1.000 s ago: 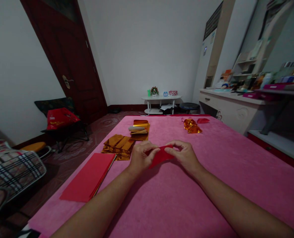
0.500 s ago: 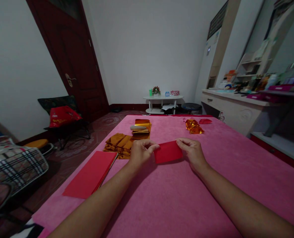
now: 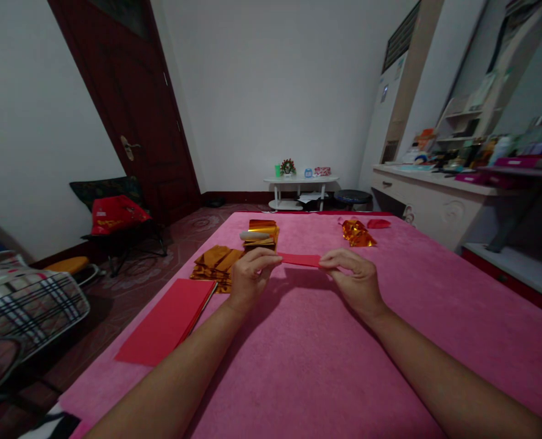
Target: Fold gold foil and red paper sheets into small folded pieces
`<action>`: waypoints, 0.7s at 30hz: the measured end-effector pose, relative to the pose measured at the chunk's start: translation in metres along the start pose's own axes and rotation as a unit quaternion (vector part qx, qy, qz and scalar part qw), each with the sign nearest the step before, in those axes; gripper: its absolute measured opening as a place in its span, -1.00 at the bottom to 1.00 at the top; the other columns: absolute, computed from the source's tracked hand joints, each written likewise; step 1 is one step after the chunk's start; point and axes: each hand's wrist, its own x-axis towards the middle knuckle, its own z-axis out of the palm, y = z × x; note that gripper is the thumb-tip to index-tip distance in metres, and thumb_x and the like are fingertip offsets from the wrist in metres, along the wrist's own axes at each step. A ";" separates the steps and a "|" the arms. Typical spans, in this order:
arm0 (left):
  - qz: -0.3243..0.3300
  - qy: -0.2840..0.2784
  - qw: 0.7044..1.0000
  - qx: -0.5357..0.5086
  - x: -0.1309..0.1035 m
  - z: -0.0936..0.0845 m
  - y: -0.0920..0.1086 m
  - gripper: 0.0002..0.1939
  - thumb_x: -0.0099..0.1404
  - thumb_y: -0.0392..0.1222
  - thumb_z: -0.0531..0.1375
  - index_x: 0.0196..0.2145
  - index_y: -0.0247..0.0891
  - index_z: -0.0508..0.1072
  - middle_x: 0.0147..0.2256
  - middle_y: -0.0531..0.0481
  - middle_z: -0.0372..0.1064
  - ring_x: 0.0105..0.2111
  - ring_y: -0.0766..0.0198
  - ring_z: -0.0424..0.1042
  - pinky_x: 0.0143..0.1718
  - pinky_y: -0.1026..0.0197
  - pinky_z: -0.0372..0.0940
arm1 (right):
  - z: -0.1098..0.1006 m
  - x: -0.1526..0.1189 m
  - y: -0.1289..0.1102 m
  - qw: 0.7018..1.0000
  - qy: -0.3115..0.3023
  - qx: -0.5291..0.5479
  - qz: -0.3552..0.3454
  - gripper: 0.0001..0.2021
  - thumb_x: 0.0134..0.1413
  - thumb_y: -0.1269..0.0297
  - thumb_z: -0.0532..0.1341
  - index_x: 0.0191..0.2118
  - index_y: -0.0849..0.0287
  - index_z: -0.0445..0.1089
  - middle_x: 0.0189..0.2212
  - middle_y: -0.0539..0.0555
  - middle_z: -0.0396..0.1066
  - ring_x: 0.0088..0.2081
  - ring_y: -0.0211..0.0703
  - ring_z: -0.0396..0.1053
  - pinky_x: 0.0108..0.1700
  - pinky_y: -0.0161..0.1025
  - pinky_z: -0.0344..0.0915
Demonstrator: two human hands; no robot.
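Note:
My left hand (image 3: 253,275) and my right hand (image 3: 355,277) pinch the two ends of a piece of red paper (image 3: 300,260) above the pink-covered table (image 3: 325,366). From this angle the paper shows as a narrow strip, tilted nearly edge-on. Left of my left hand lies a fanned pile of gold foil paper (image 3: 218,263). Behind it is a gold foil stack (image 3: 262,227) with a greyish oval object (image 3: 255,236) on top. A stack of larger red paper sheets (image 3: 167,323) rests beside my left forearm.
Crumpled or folded gold foil (image 3: 356,233) and a small red piece (image 3: 378,224) lie at the table's far right. A cream dresser (image 3: 435,198) stands along the right. A chair holding a red bag (image 3: 117,214) is at the left.
The red paper has tilted from a broad face to a narrow strip and risen slightly. My left hand has moved a little to the left, and both hands still grip the paper.

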 end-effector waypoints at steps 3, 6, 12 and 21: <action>-0.016 0.012 1.000 0.000 0.002 0.001 0.002 -0.85 0.22 -0.25 0.17 -0.30 -0.16 0.55 -0.31 -0.05 0.44 -0.28 0.29 0.41 -0.27 0.27 0.29 | 0.000 -0.001 -0.001 0.999 0.007 -0.025 -0.032 -0.85 -0.07 0.52 0.21 -0.45 0.12 0.45 -0.38 0.04 0.42 -0.31 -0.17 0.38 -0.23 -0.19 0.30; -0.053 0.019 0.998 -0.004 0.002 0.001 0.004 -0.84 0.23 -0.23 0.17 -0.28 -0.15 0.55 -0.36 -0.04 0.41 -0.34 0.32 0.38 -0.36 0.30 0.25 | 0.000 -0.001 -0.005 0.997 0.001 -0.055 -0.061 -0.83 -0.06 0.53 0.19 -0.45 0.11 0.43 -0.37 0.04 0.41 -0.31 -0.17 0.37 -0.22 -0.17 0.28; -0.200 0.041 0.974 -0.099 0.000 0.007 0.008 -0.79 0.21 -0.11 0.17 -0.29 -0.24 0.55 -0.38 -0.05 0.45 -0.41 0.31 0.38 -0.38 0.28 0.26 | -0.001 -0.001 -0.011 0.985 -0.007 -0.120 -0.126 -0.82 -0.06 0.57 0.19 -0.44 0.11 0.40 -0.38 0.03 0.40 -0.32 -0.18 0.35 -0.23 -0.17 0.24; -0.431 0.069 0.821 -0.367 0.000 0.021 0.016 -0.42 -0.05 -0.17 0.37 -0.06 -0.33 0.33 -0.54 0.04 0.42 -0.55 0.36 0.42 -0.54 0.39 0.24 | -0.002 0.000 -0.015 0.973 -0.006 -0.159 -0.167 -0.82 -0.05 0.53 0.17 -0.42 0.08 0.42 -0.35 0.04 0.40 -0.28 -0.17 0.35 -0.24 -0.16 0.25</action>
